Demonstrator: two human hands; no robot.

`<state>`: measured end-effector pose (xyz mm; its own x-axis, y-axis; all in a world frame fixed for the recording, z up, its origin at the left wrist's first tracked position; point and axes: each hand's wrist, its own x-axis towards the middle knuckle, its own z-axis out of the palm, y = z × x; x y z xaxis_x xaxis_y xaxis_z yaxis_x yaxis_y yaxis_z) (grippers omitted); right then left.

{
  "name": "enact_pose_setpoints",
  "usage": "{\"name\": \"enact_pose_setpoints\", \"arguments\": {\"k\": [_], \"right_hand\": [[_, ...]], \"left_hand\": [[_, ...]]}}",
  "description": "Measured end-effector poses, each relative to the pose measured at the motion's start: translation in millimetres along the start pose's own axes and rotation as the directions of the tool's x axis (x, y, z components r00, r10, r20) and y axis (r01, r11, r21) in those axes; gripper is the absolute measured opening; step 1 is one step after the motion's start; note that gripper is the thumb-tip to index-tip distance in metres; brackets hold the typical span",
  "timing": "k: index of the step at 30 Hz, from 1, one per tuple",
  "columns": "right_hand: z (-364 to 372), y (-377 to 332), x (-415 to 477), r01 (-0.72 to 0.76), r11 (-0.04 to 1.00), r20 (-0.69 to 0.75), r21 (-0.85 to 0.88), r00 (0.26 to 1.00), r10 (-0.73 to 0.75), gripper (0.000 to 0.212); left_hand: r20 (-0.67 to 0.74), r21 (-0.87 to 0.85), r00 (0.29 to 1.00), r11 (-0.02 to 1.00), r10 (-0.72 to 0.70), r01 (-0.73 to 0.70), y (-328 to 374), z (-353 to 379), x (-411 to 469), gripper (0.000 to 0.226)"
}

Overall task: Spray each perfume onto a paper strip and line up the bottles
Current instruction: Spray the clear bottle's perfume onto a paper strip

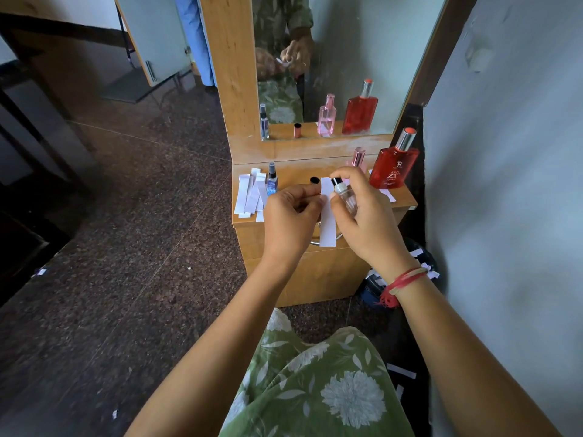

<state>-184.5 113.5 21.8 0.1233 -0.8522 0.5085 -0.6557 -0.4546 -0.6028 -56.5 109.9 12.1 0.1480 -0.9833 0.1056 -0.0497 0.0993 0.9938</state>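
Right hand (369, 216) is gripping one clear bottle (345, 194), left hand (290, 212) pinching one strip (328, 230); three bottles (394, 168) standing below mirror (353, 52) on dresser (315, 269).

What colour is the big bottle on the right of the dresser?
Red bottle, silver neck; clearest in the head view.

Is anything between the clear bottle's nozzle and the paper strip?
Nothing visible. The right hand holds the bottle with its nozzle right beside the strip, which the left hand pinches; the black cap lies behind them.
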Motion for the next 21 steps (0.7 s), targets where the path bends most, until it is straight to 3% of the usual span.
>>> {"name": "enact_pose_setpoints", "arguments": {"k": [8,16,21], "right_hand": [[-0.5,2.7,-2.0,-0.011,1.0,-0.015,-0.018,1.0,0.011,0.024],[-2.4,2.7,-3.1,-0.027,0.997,-0.043,0.068,0.999,0.03,0.027],[-2.0,5.0,-5.2,-0.012,1.0,0.007,0.009,1.0,0.012,0.025]], "left_hand": [[-0.002,0.011,1.0,1.0,-0.001,0.001,-2.7,0.3,1.2,0.014],[0.003,0.013,1.0,1.0,-0.018,0.018,-5.7,1.2,1.6,0.019],[0.011,0.01,1.0,1.0,-0.01,0.01,-5.5,1.3,1.6,0.015]]}}
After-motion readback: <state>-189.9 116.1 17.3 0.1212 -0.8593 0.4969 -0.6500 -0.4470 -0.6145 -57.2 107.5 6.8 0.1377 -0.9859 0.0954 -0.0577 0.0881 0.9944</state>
